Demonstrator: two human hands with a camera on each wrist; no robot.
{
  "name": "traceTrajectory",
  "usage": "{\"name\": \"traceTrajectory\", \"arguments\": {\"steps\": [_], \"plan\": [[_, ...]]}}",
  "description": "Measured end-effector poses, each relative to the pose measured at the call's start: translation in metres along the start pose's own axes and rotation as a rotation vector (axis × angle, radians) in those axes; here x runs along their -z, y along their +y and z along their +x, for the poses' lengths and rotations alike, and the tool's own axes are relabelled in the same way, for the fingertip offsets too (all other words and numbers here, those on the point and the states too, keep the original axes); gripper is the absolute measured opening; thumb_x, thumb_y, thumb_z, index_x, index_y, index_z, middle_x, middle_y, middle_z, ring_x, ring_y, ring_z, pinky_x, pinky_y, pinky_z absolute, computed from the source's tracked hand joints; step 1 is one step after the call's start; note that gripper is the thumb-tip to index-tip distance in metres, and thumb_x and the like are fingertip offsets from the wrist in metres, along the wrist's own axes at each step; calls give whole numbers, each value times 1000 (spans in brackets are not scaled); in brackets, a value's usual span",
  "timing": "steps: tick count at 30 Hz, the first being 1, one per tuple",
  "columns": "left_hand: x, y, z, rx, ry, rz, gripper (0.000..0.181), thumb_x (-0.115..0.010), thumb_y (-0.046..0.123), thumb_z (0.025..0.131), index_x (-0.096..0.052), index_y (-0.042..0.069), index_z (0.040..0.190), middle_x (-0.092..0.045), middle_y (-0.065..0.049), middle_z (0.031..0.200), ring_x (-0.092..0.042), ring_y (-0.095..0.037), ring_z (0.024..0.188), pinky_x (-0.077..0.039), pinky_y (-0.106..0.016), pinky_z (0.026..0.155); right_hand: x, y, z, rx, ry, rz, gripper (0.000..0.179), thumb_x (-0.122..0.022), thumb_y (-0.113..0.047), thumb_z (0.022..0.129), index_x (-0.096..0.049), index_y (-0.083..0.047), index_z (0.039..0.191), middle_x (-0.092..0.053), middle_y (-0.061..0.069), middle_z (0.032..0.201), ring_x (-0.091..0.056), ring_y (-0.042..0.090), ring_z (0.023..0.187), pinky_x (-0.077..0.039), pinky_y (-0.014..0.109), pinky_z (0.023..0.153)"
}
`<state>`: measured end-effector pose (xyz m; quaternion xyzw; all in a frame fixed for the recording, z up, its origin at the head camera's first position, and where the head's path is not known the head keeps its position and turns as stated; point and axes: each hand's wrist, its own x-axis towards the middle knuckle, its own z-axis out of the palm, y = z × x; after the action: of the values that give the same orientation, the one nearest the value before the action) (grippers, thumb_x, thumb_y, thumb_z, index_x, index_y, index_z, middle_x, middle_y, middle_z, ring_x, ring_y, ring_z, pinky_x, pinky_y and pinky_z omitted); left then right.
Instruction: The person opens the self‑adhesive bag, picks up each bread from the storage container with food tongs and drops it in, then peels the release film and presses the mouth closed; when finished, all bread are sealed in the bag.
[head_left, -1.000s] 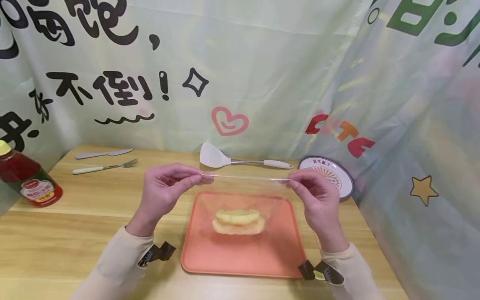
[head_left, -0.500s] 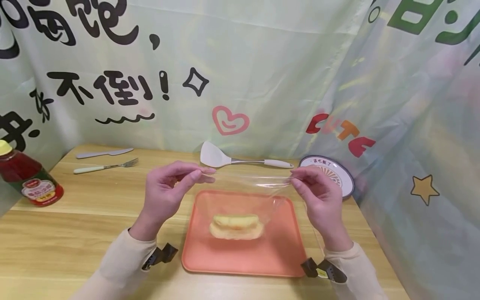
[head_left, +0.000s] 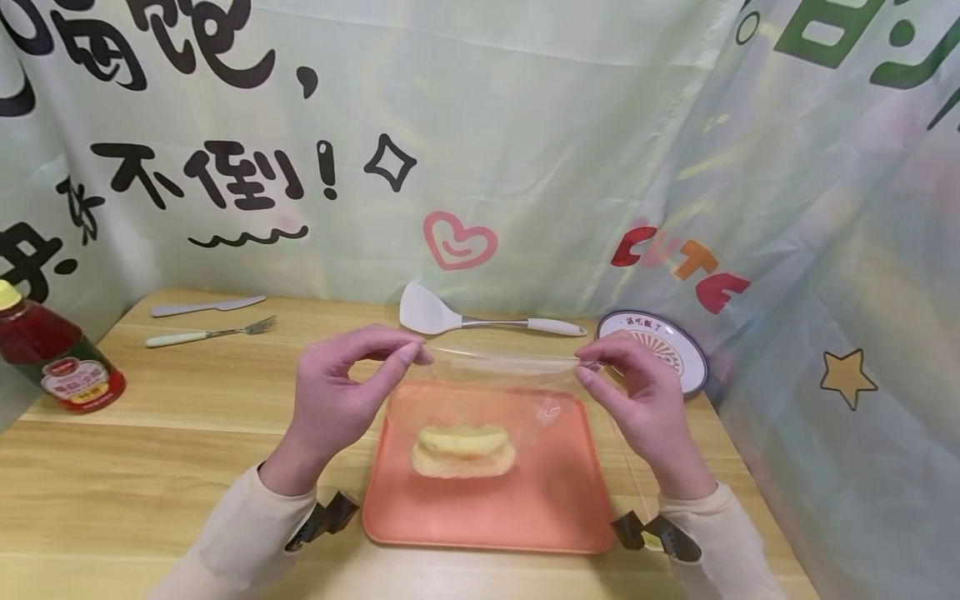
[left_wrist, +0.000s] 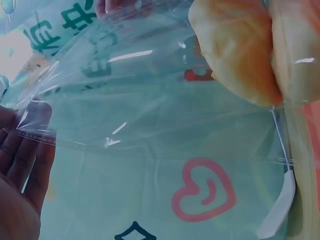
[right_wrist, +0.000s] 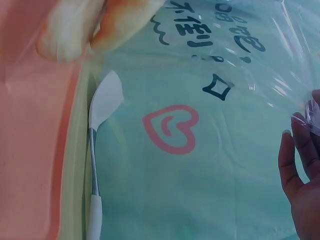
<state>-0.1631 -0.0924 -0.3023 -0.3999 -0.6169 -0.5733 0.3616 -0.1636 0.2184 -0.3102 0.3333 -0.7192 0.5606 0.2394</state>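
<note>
A clear plastic bag point(head_left: 487, 371) hangs stretched between my two hands, with a split bread roll point(head_left: 462, 454) lying low inside it. My left hand point(head_left: 348, 392) pinches the bag's upper left corner between thumb and fingers. At the upper right corner, my right hand point(head_left: 645, 400) grips the film the same way. Behind the bag, the orange-pink tray point(head_left: 487, 525) overlaps the roll in the head view. The left wrist view shows the roll point(left_wrist: 240, 55) beneath shiny film, and my left hand point(left_wrist: 22, 170) at the bag's edge. Part of the roll point(right_wrist: 125, 22) tops the right wrist view.
A white spatula point(head_left: 487, 323) lies along the table's back edge, and a patterned plate point(head_left: 690, 358) leans at the back right. A knife point(head_left: 206, 307) and fork point(head_left: 210, 333) lie at the back left, near a red sauce bottle point(head_left: 75, 362). A printed cloth point(head_left: 540, 167) hangs behind.
The roll has shifted slightly left inside the bag. My left hand has moved a little to the right; both hands keep their hold on the bag's corners.
</note>
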Motion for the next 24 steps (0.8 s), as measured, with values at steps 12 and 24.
{"name": "traceTrajectory", "arguments": {"steps": [12, 24], "plan": [[-7, 10, 6, -7, 6, 11, 11, -68, -12, 83, -73, -5, 89, -72, -10, 79, -70, -18, 72, -56, -24, 70, -13, -18, 17, 177, -3, -454, 20, -71, -3, 86, -70, -2, 105, -64, 8, 104, -57, 23, 100, -44, 27, 91], [-7, 15, 10, -84, -35, 32, 14, -70, 8, 93, -74, -6, 92, -72, -10, 80, -69, -18, 71, -56, -24, 69, -68, -64, 46, 408, -177, -408, 24, -62, -25, 99, -67, -2, 100, -63, 8, 100, -58, 26, 94, -46, 30, 83]]}}
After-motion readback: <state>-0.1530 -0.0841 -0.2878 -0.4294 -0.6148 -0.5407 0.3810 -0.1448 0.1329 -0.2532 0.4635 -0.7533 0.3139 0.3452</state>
